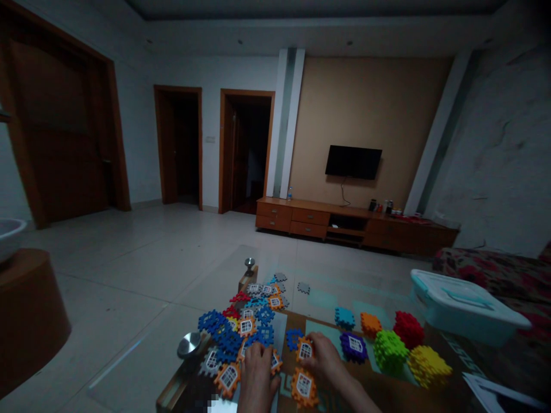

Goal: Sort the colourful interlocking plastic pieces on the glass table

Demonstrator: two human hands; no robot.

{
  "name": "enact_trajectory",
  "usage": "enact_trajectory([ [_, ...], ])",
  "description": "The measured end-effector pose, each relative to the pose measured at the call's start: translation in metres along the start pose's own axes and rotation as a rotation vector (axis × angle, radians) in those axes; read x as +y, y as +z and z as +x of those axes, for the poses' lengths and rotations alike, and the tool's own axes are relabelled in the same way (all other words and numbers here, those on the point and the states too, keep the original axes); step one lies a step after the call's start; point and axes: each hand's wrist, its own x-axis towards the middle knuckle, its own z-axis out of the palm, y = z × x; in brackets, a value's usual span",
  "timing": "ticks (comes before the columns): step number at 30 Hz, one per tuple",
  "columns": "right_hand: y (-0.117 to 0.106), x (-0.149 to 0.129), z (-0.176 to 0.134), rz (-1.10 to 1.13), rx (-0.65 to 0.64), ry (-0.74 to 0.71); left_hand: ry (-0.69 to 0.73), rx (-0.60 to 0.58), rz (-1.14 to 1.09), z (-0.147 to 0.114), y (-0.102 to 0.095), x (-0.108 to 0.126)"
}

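I have both hands low on the glass table [206, 287]. My left hand [257, 376] lies flat, fingers together, on the edge of the loose pile of toothed tiles [241, 330]. My right hand [325, 361] pinches an orange window tile [305, 350] between thumb and fingers. Another orange tile [303, 387] lies just below it. Sorted colour stacks [390, 347] stand to the right, near a lidded plastic box [462, 310].

No writing, brand, number or sign can be read anywhere here (the printed sheet [503, 393] at the lower right is too dim and small to make out).
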Motion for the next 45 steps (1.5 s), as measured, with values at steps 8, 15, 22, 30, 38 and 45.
enact_trajectory([
  [8,-0.019,-0.002,-0.03,0.325,0.185,-0.095,0.058,0.167,-0.099,0.005,0.009,-0.008],
  [15,-0.003,-0.009,-0.057,0.52,0.097,-0.048,0.029,0.397,-0.376,0.012,0.007,-0.015],
  [22,0.007,-0.017,-0.062,0.194,0.182,-0.147,-0.106,0.362,-0.727,0.0,-0.011,0.006],
  [30,0.003,-0.036,-0.07,0.166,0.075,-0.309,-0.225,0.077,-1.207,-0.015,-0.003,0.04],
  [38,0.012,-0.016,-0.066,0.209,0.157,-0.329,-0.184,-0.013,-1.193,-0.016,0.001,0.038],
  [45,-0.014,-0.018,-0.058,0.366,0.299,-0.113,-0.245,0.329,-0.198,-0.032,-0.032,-0.014],
])
